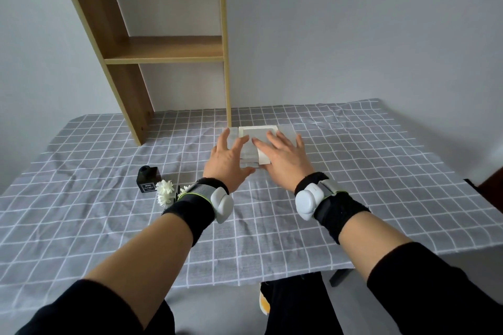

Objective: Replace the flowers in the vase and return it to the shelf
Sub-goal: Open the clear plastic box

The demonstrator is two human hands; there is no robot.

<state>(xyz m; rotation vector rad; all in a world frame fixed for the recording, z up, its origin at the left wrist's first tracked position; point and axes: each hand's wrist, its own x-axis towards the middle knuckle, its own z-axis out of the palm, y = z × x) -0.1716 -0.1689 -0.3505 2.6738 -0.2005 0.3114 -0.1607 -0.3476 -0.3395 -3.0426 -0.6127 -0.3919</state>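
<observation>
We have both hands, left hand (231,158) and right hand (283,156), spread open on the white box (258,133) (grasping nothing); next, presumably, open it for fresh flowers

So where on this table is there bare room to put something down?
The checked cloth right of the right hand is bare to the edge, as is the strip nearest the person. The wooden shelf board is bare too. It is crowded left of the left hand, around the black vase and white flowers.

Black vase (148,179) has a small white label w/ script, too small to read.
</observation>
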